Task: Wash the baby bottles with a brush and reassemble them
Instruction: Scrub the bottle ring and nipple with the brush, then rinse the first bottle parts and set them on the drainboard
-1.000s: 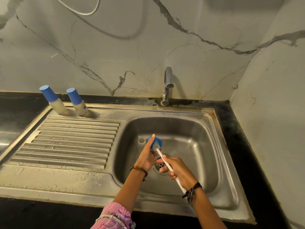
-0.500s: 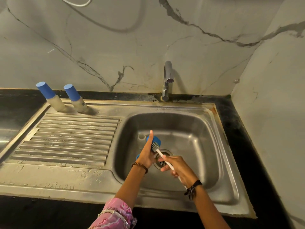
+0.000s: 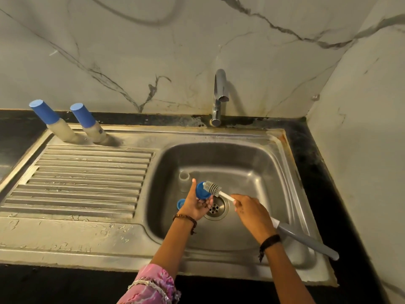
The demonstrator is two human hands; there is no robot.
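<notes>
At the upper left of the frame two capped bottles [image 3: 54,121] stood on the sink's [image 3: 87,227] rear ledge, with a clear bottle body [image 3: 184,179] in the basin. At centre the left hand [image 3: 195,205] pinched a blue cap [image 3: 202,190]. To its right, the right hand [image 3: 252,212] gripped the brush [image 3: 212,187]; best twist bristles fully inside.

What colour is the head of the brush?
Grey bristles on the brush, seen in the head view.
</notes>
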